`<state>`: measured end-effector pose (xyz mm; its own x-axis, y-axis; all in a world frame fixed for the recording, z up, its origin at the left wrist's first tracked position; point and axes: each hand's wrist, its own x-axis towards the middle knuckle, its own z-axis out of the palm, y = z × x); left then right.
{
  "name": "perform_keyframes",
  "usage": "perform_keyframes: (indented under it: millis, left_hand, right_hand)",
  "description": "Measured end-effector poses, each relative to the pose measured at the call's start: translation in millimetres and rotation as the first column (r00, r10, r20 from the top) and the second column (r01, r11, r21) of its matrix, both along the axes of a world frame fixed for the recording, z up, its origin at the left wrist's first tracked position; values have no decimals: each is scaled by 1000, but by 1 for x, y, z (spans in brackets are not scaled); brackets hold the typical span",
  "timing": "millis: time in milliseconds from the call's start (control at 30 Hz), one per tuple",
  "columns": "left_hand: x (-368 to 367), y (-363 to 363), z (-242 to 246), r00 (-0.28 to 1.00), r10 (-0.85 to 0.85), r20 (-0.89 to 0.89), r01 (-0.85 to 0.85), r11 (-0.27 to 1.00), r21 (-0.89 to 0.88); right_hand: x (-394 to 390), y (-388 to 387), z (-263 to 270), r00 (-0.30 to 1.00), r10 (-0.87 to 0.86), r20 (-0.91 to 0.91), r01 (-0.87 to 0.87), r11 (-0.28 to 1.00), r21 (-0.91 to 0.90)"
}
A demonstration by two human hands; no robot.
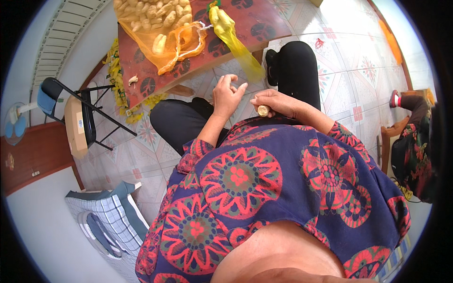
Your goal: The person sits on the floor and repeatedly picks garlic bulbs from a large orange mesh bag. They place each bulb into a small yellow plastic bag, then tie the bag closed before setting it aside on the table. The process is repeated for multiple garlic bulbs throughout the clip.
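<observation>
My left hand (pixel 228 96) is raised over my lap, fingers loosely curled and thumb apart, with nothing visible in it. My right hand (pixel 277 102) is closed around a short tan rod (pixel 263 110); only its rounded, golden-brown end shows, and the rest is hidden in the fist. Ahead on the red table, an orange mesh bag (pixel 141 44) holds many tan, lumpy, peanut-shaped pieces (pixel 155 16). A yellow net sleeve (pixel 231 37) with similar pieces at its top end lies beside it. Its blurred lower end hangs over the table edge near my left hand.
The red table (pixel 247 21) has a dark leaf print. Yellow netted bundles (pixel 115 70) lie on the floor at its left. A black folding chair (pixel 90 113) and a cardboard box (pixel 75 123) stand left. Another person (pixel 414 141) sits at the far right. Red string (pixel 319 43) lies on the tiles.
</observation>
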<state>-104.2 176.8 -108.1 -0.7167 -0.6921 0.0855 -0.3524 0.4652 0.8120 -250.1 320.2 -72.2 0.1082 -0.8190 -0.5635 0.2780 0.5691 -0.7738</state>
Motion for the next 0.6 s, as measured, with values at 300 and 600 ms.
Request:
perform_keyframes:
  millis: [300,600]
  left_hand:
    - [-44,-27,-43,996,19,-92,59,633,772]
    - [-19,-32,-7,916,185,-356,344,94,934]
  right_hand:
    - [-17,7,0,992,-99,-74,92,992,-92]
    - [-26,10,-16,972,-121,-203,111,992,-58]
